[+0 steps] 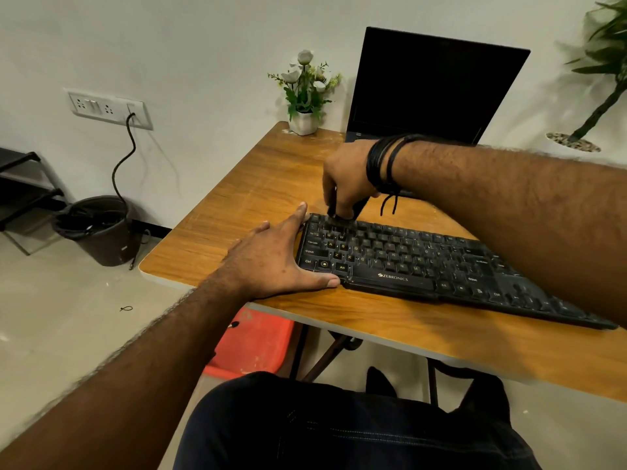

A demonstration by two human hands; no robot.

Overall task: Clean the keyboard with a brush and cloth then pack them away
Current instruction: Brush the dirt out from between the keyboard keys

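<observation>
A black keyboard (424,262) lies slanted across the wooden table (258,184). My right hand (346,178) grips a small dark brush (336,217) with its bristles down on the top-left rows of keys. My left hand (271,259) lies flat with spread fingers against the keyboard's left end; the thumb runs along its front edge and the fingertips reach its far corner. No cloth is in sight.
An open black laptop (434,86) stands behind the keyboard, with a small white flower pot (303,122) to its left. A dark bin (98,228) and a red stool (251,344) stand on the floor. A potted plant (597,96) is at the right.
</observation>
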